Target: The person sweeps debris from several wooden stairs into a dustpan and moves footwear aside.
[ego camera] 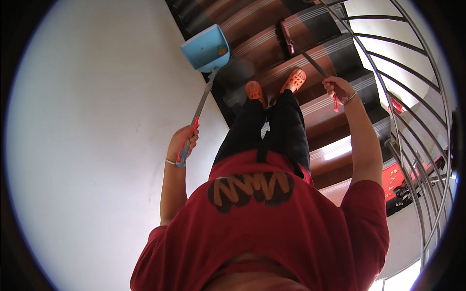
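Observation:
My left hand [184, 142] grips the grey handle [202, 100] of a long-handled dustpan, with red ribbon wound near the grip. Its blue pan [207, 49] is up beside the wall, and a small orange and green bit of debris [222, 50] lies inside. In my right hand [338, 89] is the handle of a broom [314, 62], with a red cord hanging from its end. The dark reddish broom head [287, 37] is over a stair tread beyond my feet; whether it touches the tread I cannot tell.
Brown and black stairs [271, 69] with pale striped edges run under me. My feet are in orange clogs [295, 79]. A white wall [91, 127] borders the left side. A metal railing [378, 69] curves along the right, and a red mat or cloth [393, 178] shows beyond it.

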Tool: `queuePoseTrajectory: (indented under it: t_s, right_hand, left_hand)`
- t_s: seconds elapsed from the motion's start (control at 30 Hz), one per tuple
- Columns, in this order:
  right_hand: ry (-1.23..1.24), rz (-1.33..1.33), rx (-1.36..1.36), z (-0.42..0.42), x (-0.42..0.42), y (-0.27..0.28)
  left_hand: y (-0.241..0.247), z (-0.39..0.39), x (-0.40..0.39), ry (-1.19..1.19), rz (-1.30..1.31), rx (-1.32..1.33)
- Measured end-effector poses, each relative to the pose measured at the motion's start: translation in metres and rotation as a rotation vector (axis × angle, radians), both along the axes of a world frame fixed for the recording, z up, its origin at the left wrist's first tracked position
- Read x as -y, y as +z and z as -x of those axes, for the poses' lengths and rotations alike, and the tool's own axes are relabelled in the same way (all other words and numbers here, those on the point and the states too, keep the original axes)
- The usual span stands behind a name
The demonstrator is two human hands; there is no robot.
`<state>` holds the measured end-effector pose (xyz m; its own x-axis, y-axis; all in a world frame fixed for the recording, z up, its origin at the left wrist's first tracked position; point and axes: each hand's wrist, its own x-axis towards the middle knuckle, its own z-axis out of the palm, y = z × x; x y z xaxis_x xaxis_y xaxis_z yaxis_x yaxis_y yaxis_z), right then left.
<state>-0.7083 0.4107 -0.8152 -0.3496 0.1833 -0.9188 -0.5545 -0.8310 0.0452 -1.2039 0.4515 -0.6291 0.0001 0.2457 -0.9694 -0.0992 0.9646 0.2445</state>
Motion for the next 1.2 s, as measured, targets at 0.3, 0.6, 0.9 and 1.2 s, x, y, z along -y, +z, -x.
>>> queuePoseTrajectory:
  t_s: [0.3,0.6,0.9,1.2]
  right_hand:
    - [0.465,-0.186,0.456,-0.003,-0.005,-0.002]
    - [-0.045,0.033,0.275,0.16,0.078,0.001]
    - [-0.368,-0.08,0.074,0.166,0.099,0.005]
    - [-0.213,-0.084,0.655,0.211,0.05,-0.053]
  left_hand:
    - [0.0,-0.007,0.0,0.033,0.052,0.03]
    - [0.028,-0.039,-0.014,0.06,0.115,0.078]
    - [0.019,-0.035,-0.033,-0.055,0.026,0.119]
    - [-0.086,-0.017,-0.153,-0.252,0.086,0.239]
